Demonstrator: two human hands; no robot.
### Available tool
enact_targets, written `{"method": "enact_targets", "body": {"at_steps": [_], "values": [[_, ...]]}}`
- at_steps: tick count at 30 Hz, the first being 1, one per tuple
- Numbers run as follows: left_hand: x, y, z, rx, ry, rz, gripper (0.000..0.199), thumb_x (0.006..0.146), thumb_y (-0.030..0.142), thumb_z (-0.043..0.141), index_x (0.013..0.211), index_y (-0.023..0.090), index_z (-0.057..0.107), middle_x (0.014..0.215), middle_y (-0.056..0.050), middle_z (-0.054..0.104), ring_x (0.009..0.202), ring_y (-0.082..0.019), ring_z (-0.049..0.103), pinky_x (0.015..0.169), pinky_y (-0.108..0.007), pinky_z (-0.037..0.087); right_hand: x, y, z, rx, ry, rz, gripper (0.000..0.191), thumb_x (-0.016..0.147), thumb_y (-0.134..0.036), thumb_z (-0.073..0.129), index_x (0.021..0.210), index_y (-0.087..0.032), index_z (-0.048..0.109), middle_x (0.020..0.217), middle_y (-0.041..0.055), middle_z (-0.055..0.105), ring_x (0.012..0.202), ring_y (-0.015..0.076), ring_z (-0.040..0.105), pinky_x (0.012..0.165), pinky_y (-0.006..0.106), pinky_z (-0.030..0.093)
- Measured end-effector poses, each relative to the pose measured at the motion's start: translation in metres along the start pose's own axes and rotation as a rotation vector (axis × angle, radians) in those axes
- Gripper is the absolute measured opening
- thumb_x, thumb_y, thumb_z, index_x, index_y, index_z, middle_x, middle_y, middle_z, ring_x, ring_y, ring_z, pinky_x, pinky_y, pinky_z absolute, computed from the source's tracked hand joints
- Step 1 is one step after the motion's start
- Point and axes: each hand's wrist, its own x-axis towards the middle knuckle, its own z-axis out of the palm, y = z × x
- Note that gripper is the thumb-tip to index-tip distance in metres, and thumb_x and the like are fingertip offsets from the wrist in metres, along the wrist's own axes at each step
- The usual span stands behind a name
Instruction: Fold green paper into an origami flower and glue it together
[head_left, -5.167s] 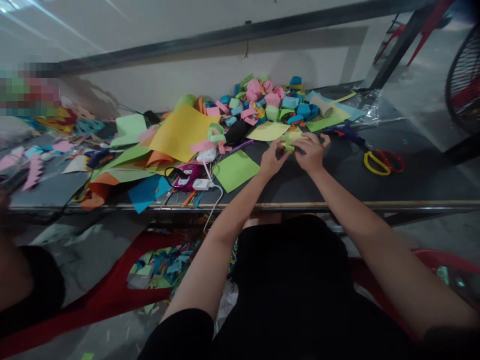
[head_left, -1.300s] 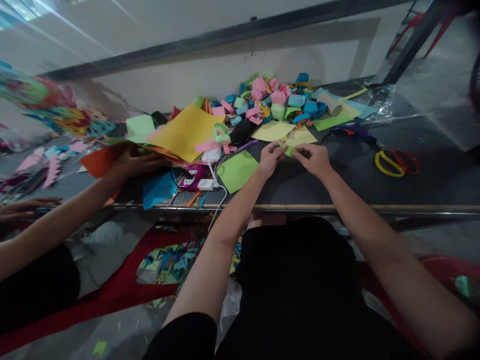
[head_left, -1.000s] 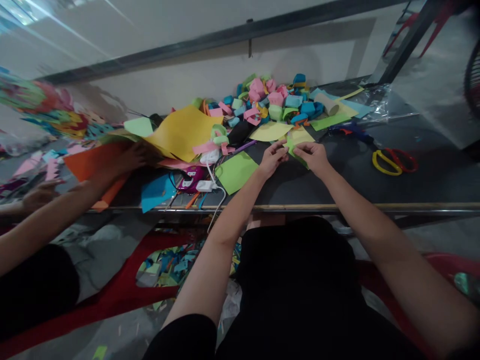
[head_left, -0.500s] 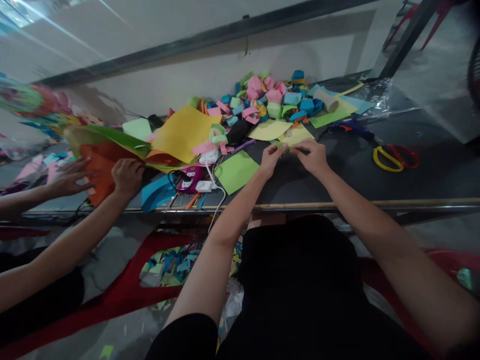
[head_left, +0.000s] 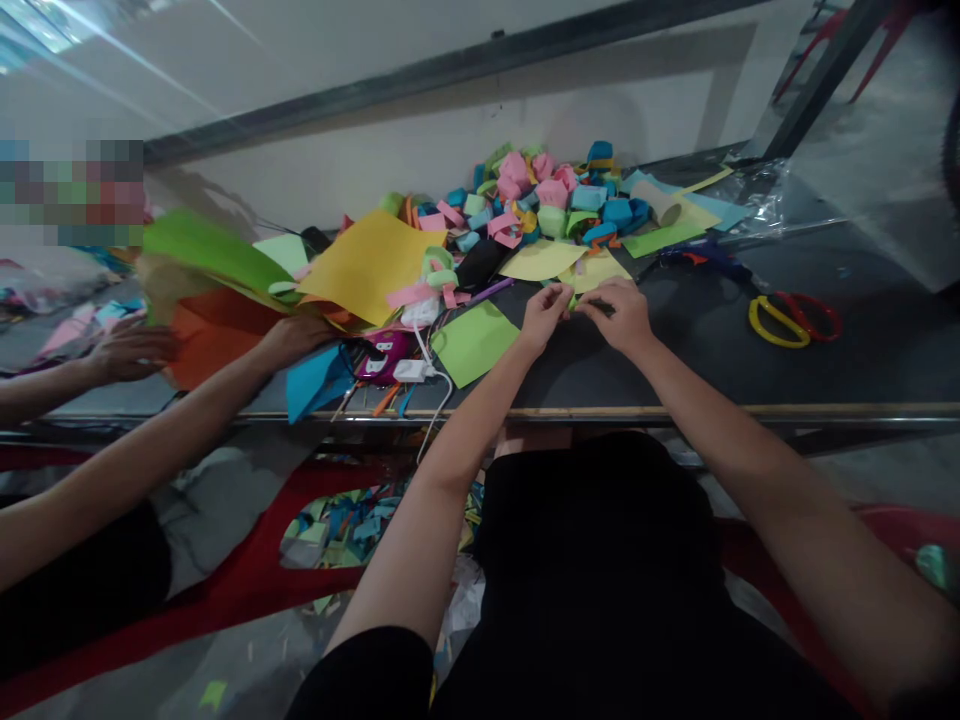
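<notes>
My left hand (head_left: 547,315) and my right hand (head_left: 619,312) meet above the dark table, fingers pinched on a small green paper piece (head_left: 574,300) between them; most of it is hidden by the fingertips. Behind the hands lie yellow paper pieces (head_left: 546,260). A light green sheet (head_left: 476,343) rests flat to the left of my left hand. Farther back is a heap of small folded paper pieces (head_left: 551,195) in pink, blue, green and orange.
Scissors with yellow and red handles (head_left: 780,320) lie at the right. A purple power socket (head_left: 384,355) with a white cable sits left. Another person's hands (head_left: 296,335) handle large coloured sheets (head_left: 225,330). A cardboard roll (head_left: 665,207) lies behind.
My fingers have shifted slightly around the green piece. The other person's nearer hand has moved right, and the green sheet there has lifted.
</notes>
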Motion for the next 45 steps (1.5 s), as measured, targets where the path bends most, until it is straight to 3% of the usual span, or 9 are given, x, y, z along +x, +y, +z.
{"method": "enact_targets", "body": {"at_steps": [4, 9, 14, 17, 23, 27, 32, 41, 45], "values": [[0.004, -0.002, -0.004, 0.012, -0.009, 0.037, 0.029, 0.080, 0.035, 0.090, 0.095, 0.020, 0.071, 0.075, 0.002, 0.063, 0.065, -0.009, 0.057, 0.063, -0.023, 0.045, -0.001, -0.001, 0.002, -0.036, 0.004, 0.009, 0.029, 0.099, -0.051, 0.061, 0.090, -0.027, 0.075, 0.091, 0.0066, 0.078, 0.091, 0.0275, 0.068, 0.093, 0.047, 0.049], [0.001, -0.002, -0.012, 0.286, 0.038, 0.333, 0.025, 0.076, 0.036, 0.088, 0.088, 0.022, 0.071, 0.102, -0.005, 0.072, 0.099, -0.019, 0.068, 0.086, -0.029, 0.054, -0.001, -0.001, 0.006, -0.081, 0.045, -0.020, 0.035, 0.102, -0.054, 0.056, 0.091, -0.027, 0.074, 0.090, 0.0056, 0.077, 0.091, 0.0265, 0.068, 0.094, 0.045, 0.048], [-0.014, 0.002, -0.009, 0.711, 0.142, 0.615, 0.018, 0.090, 0.036, 0.069, 0.100, 0.023, 0.077, 0.114, -0.012, 0.076, 0.123, -0.029, 0.066, 0.115, -0.048, 0.045, 0.001, 0.003, 0.007, -0.096, 0.075, 0.028, 0.032, 0.101, -0.053, 0.059, 0.091, -0.026, 0.074, 0.090, 0.0059, 0.077, 0.090, 0.0263, 0.069, 0.092, 0.044, 0.049], [-0.019, 0.004, -0.005, 0.813, 0.125, 0.686, 0.025, 0.092, 0.035, 0.067, 0.111, 0.024, 0.077, 0.128, -0.014, 0.073, 0.134, -0.031, 0.060, 0.121, -0.050, 0.040, 0.002, 0.005, 0.006, -0.079, 0.054, 0.047, 0.025, 0.100, -0.045, 0.062, 0.092, -0.026, 0.075, 0.092, 0.0068, 0.077, 0.093, 0.0270, 0.069, 0.093, 0.045, 0.048], [-0.006, -0.008, -0.008, 0.761, -0.062, 0.690, 0.029, 0.098, 0.043, 0.062, 0.113, 0.025, 0.078, 0.119, -0.012, 0.076, 0.121, -0.026, 0.067, 0.115, -0.046, 0.046, 0.001, 0.002, 0.002, -0.042, 0.137, 0.073, 0.027, 0.100, -0.049, 0.061, 0.089, -0.026, 0.071, 0.092, 0.0070, 0.076, 0.094, 0.0276, 0.069, 0.093, 0.046, 0.052], [0.002, -0.020, -0.012, 0.754, -0.017, 0.653, 0.030, 0.098, 0.048, 0.062, 0.099, 0.024, 0.079, 0.097, -0.011, 0.078, 0.098, -0.025, 0.072, 0.104, -0.045, 0.051, 0.001, -0.001, 0.001, -0.037, 0.186, 0.054, 0.038, 0.101, -0.060, 0.056, 0.084, -0.028, 0.067, 0.094, 0.0065, 0.076, 0.097, 0.0271, 0.069, 0.099, 0.047, 0.051], [0.000, -0.020, -0.014, 0.644, 0.075, 0.648, 0.034, 0.099, 0.053, 0.061, 0.096, 0.023, 0.076, 0.099, -0.012, 0.075, 0.097, -0.024, 0.070, 0.099, -0.040, 0.053, 0.002, 0.002, 0.003, -0.043, 0.150, 0.044, 0.044, 0.097, -0.067, 0.059, 0.102, -0.026, 0.072, 0.103, 0.0090, 0.078, 0.096, 0.0277, 0.069, 0.098, 0.047, 0.049], [-0.002, -0.009, -0.009, 0.666, 0.047, 0.662, 0.028, 0.094, 0.052, 0.070, 0.092, 0.024, 0.074, 0.101, -0.010, 0.075, 0.106, -0.025, 0.068, 0.107, -0.041, 0.050, 0.000, 0.013, 0.004, -0.112, 0.121, 0.032, 0.034, 0.100, -0.056, 0.060, 0.086, -0.030, 0.078, 0.089, 0.0047, 0.078, 0.093, 0.0271, 0.070, 0.097, 0.048, 0.047], [0.002, -0.013, -0.014, 0.728, 0.056, 0.717, 0.030, 0.094, 0.052, 0.071, 0.086, 0.024, 0.075, 0.090, -0.008, 0.075, 0.093, -0.023, 0.069, 0.095, -0.037, 0.054, -0.001, 0.018, 0.004, -0.139, 0.090, -0.003, 0.029, 0.099, -0.049, 0.063, 0.087, -0.029, 0.080, 0.088, 0.0045, 0.079, 0.093, 0.0267, 0.069, 0.098, 0.047, 0.045]]}}
